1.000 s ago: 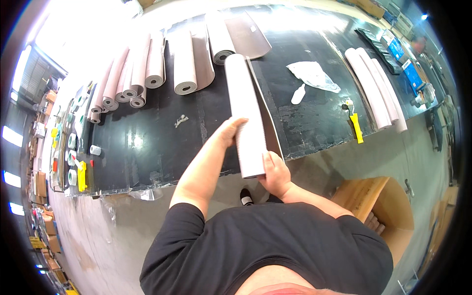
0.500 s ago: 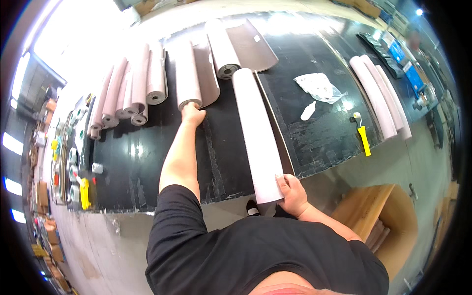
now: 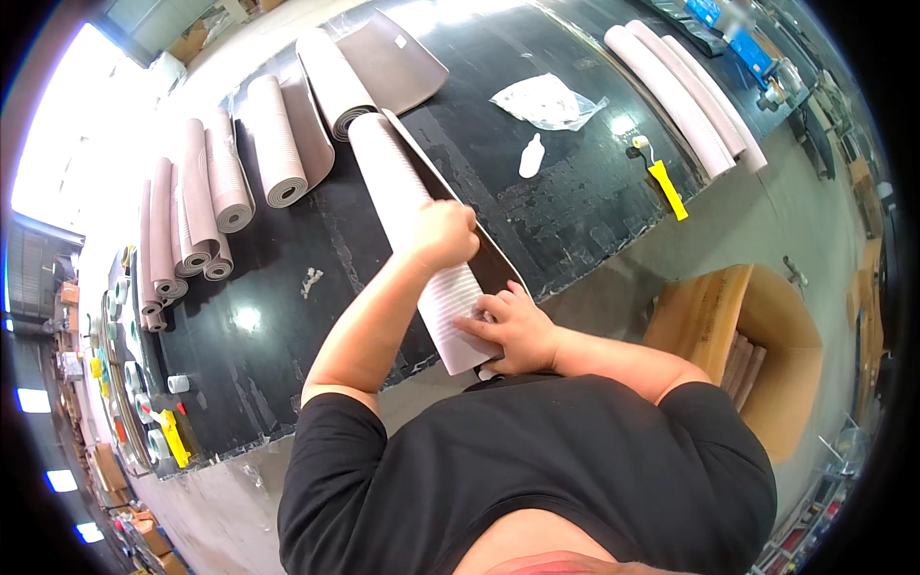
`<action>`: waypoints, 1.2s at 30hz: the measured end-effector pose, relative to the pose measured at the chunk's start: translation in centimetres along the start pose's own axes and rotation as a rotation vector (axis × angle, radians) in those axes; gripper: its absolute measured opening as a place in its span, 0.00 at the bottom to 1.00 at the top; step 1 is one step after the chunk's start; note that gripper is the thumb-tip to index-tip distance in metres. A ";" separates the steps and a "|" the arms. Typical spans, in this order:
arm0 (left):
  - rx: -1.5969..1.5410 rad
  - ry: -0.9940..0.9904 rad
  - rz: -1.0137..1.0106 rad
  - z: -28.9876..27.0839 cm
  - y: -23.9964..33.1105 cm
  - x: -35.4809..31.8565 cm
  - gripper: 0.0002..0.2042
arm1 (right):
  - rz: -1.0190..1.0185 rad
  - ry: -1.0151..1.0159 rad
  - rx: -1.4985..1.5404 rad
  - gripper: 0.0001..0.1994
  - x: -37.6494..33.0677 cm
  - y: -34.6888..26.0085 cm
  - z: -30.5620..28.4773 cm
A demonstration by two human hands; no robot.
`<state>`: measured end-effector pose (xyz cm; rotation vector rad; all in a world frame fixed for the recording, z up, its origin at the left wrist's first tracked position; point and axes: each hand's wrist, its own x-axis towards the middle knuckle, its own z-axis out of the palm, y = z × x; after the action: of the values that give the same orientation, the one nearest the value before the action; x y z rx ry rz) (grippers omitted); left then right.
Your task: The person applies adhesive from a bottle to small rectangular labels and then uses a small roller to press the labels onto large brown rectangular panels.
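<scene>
A pale pinkish, ribbed foam mat [image 3: 391, 187], partly rolled, lies lengthwise in front of me with its near end past the table's edge. My left hand [image 3: 444, 236] is closed over the middle of this mat, its fingers curled at the right side. Nearer to me, my right hand [image 3: 517, 333] grips the mat's near end, with some fingers lying on the ribbed face and others hidden. A loose flap of the mat stands up along its right side. Just beyond, another partly unrolled mat [image 3: 331, 81] lies with its brown sheet spread.
Several rolled mats [image 3: 196, 201] line the left of the black table [image 3: 565, 216]. A plastic bag [image 3: 546, 102], white bottle [image 3: 531, 156] and yellow-handled roller [image 3: 666, 187] lie rightward, near more rolls [image 3: 671, 101]. A cardboard box [image 3: 781, 359] with rolls inside stands at right.
My left hand has left another mat's near end and come right onto the mat before me. My right hand has shifted further over that mat's near end. The view has turned.
</scene>
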<state>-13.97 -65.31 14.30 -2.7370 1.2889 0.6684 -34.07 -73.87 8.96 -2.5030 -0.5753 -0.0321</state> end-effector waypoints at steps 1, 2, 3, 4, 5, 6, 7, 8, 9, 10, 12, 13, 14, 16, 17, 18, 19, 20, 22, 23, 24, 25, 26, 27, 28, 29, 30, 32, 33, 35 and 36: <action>0.001 -0.005 -0.005 1.5 0.0 0.2 0.16 | 0.015 -0.003 0.040 0.41 -0.1 0.3 -0.4; 0.076 0.069 0.046 3.7 -0.3 0.6 0.19 | 0.031 -0.005 0.079 0.42 -0.2 0.6 -0.9; 0.150 0.145 0.105 4.3 0.1 0.7 0.21 | 0.043 0.031 0.217 0.40 -0.6 2.1 -1.0; 0.152 0.145 0.109 4.7 0.1 0.7 0.21 | 0.073 0.123 0.123 0.36 -1.2 2.8 -0.4; 0.166 0.144 0.105 4.3 0.2 0.5 0.23 | 0.178 0.149 -0.012 0.34 -1.7 3.6 0.3; 0.171 0.135 0.098 4.5 0.4 0.1 0.26 | 0.285 0.164 -0.141 0.31 -2.4 4.3 1.1; 0.183 0.164 0.120 4.6 -0.3 -0.6 0.27 | 0.367 0.003 -0.277 0.29 -2.7 5.6 1.5; 0.189 0.204 0.141 4.6 -1.3 -1.3 0.29 | 0.340 -0.009 -0.280 0.30 -3.3 6.6 2.0; 0.204 0.166 0.135 3.7 -1.5 -2.1 0.29 | 0.326 0.028 -0.310 0.30 -4.0 7.4 2.6; 0.224 0.128 0.127 2.7 -1.8 -2.6 0.30 | 0.309 0.070 -0.337 0.30 -4.5 7.8 3.0; 0.226 0.027 0.007 2.1 -2.7 -2.7 0.30 | 0.332 0.046 -0.300 0.31 -4.5 7.9 2.9; 0.235 0.014 -0.070 2.7 -3.4 -1.9 0.30 | 0.314 0.058 -0.294 0.31 -4.5 8.1 2.9; 0.233 0.055 -0.092 3.1 -3.6 -1.3 0.31 | 0.295 0.071 -0.292 0.31 -4.6 8.3 2.7; 0.333 0.272 0.045 5.4 -4.6 -0.1 0.30 | 0.218 0.093 -0.171 0.30 -4.0 8.3 0.6; 0.265 0.296 0.031 6.0 -4.5 0.7 0.30 | 0.129 0.186 -0.043 0.28 -3.9 9.7 0.1; 0.193 0.315 0.023 5.9 -3.9 1.6 0.31 | 0.045 0.276 0.086 0.26 -3.7 11.4 -0.9; 0.077 0.267 -0.020 5.7 -3.4 2.3 0.30 | 0.037 0.432 0.053 0.23 -3.3 13.5 -2.3; 0.075 0.264 -0.013 5.3 -2.7 2.9 0.30 | 0.029 0.582 0.022 0.20 -2.4 15.5 -4.8; -0.094 0.249 -0.096 5.0 -2.0 3.9 0.29 | 0.064 0.806 -0.201 0.16 0.1 21.2 -9.9; -0.102 0.347 -0.084 5.8 -2.2 4.5 0.27 | 0.098 0.870 -0.263 0.15 1.4 23.8 -12.2; -0.107 0.345 -0.077 5.8 -2.0 5.3 0.27 | 0.139 0.930 -0.335 0.14 2.4 26.5 -14.3; -0.141 0.343 -0.085 5.8 -1.8 6.0 0.25 | 0.145 0.905 -0.337 0.13 3.2 29.1 -16.0; -0.175 0.339 -0.095 5.8 -1.6 6.6 0.22 | 0.153 0.880 -0.336 0.12 3.8 31.2 -17.0; -0.151 0.325 -0.110 5.5 -1.4 6.7 0.20 | 0.156 0.879 -0.334 0.12 4.1 32.5 -17.3; -0.152 0.321 -0.109 5.5 -1.5 7.0 0.20 | 0.416 0.617 -0.233 0.12 4.2 33.7 -17.4; -0.159 0.321 -0.111 5.7 -1.9 7.0 0.19 | 0.654 0.341 -0.124 0.13 4.8 33.8 -17.5; -0.166 0.320 -0.113 5.8 -2.2 7.0 0.19 | 0.651 0.335 -0.119 0.13 5.2 33.7 -17.5; -0.174 0.325 -0.124 5.8 -2.4 7.0 0.19 | 0.781 -0.004 -0.221 0.15 5.8 33.0 -17.3; -0.182 0.333 -0.129 5.8 -2.3 7.0 0.18 | 0.831 0.003 -0.131 0.12 6.1 33.2 -16.8; -0.180 0.342 -0.123 5.5 -2.1 7.2 0.18 | 0.737 0.225 -0.240 0.11 5.8 34.2 -15.1; -0.175 0.354 -0.116 5.4 -2.0 7.4 0.17 | 0.634 0.449 -0.347 0.10 5.7 34.7 -14.4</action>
<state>-10.34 -68.20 6.20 -3.1542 1.1599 0.3082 -13.26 -105.23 3.68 -2.7648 0.4461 -0.4700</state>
